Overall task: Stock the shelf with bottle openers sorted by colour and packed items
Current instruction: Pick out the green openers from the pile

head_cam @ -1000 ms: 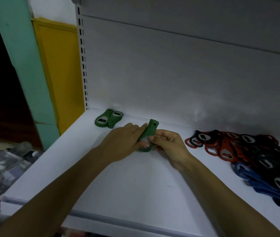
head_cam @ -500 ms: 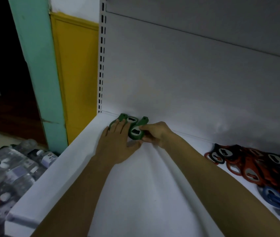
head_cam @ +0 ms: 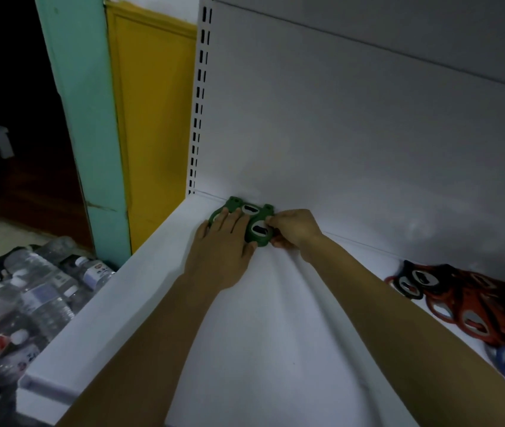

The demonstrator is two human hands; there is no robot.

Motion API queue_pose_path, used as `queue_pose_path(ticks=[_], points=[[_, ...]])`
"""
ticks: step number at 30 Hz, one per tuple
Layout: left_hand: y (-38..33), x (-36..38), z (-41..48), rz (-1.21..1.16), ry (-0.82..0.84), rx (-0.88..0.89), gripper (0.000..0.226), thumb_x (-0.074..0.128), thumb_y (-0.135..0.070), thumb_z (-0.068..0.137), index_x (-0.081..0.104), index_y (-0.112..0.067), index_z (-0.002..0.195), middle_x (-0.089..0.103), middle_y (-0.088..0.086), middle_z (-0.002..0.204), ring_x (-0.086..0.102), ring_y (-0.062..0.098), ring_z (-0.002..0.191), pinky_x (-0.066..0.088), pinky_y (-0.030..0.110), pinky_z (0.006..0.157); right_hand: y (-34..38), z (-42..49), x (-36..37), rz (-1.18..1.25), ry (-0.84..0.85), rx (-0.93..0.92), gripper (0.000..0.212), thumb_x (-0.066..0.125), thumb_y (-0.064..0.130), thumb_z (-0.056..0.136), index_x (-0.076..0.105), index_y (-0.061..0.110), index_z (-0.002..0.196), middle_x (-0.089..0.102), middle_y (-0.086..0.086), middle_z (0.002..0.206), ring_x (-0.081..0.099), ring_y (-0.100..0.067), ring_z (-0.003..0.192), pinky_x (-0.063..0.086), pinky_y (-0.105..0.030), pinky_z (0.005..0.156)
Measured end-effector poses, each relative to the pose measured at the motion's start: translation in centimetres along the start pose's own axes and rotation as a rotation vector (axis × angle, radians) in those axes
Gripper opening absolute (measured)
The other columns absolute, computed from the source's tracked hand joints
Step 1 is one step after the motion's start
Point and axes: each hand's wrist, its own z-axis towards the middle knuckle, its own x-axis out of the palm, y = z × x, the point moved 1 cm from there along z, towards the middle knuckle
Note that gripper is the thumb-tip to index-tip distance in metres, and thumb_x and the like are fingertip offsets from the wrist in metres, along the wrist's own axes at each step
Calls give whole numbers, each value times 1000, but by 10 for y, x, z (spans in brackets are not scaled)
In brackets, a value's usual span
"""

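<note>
Green plastic bottle openers (head_cam: 249, 208) grouped in white metal shelf's (head_cam: 245, 349) back-left corner. Left grip (head_cam: 223, 241) flat on them, fingers straight; right grip (head_cam: 294, 229) pinches front green opener (head_cam: 259, 234). Mixed red/black/blue opener pile (head_cam: 476, 303) at right looks unsorted, so I'd judge it early stage.

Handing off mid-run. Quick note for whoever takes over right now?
Left hand: fingers flat, pressing on the green stack in the back-left corner of the shelf.
Right hand: pinches a green opener set against that stack, not released.
Done: greens grouped in the corner.
Left: let go, then sort the mixed pile of red, black and blue openers at the right.
</note>
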Motion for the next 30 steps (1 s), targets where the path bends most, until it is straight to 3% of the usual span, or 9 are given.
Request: queue_pose_path(ticks=[3,6,17,23,27,30], points=[[-1,-2,0,-29,1,4,58,34,-41,98,18,-19,149,16,0,157,13,16,144,14,38,115,-5,2,2,36,-37,-18,7,68,14,86,67,9,91,67,-11,75,61,-20,54,58,-32,60],[-2,-5,0,-70,-7,11,58,39,-39,97,20,-20,149,8,-2,159,13,15,144,17,39,115,-7,2,2,44,-63,-1,10,69,13,83,66,9,75,65,-10,64,60,-19,49,60,-36,65],[-5,-7,-1,1,-43,39,59,43,-46,93,30,-20,143,31,1,150,26,18,138,25,37,111,-10,6,4,25,-104,-7,22,74,19,76,62,11,60,64,-6,56,61,-19,50,60,-38,69],[-2,0,-1,-4,21,-51,77,40,-56,91,8,-18,150,-3,8,159,-2,27,146,8,43,116,-9,5,-2,95,-35,18,22,71,22,81,63,6,68,68,-15,70,66,-26,62,60,-42,74],[0,3,-1,0,47,-52,79,35,-59,92,3,-16,151,-1,9,159,-5,31,145,6,42,117,-10,7,1,87,-34,7,19,65,18,85,62,8,69,66,-13,69,65,-27,63,59,-45,76],[1,3,0,-15,45,-39,78,36,-57,92,6,-17,151,2,8,159,-3,30,145,6,40,118,-11,7,3,62,-53,-9,20,69,23,82,65,9,68,67,-10,64,64,-22,55,60,-39,70]])
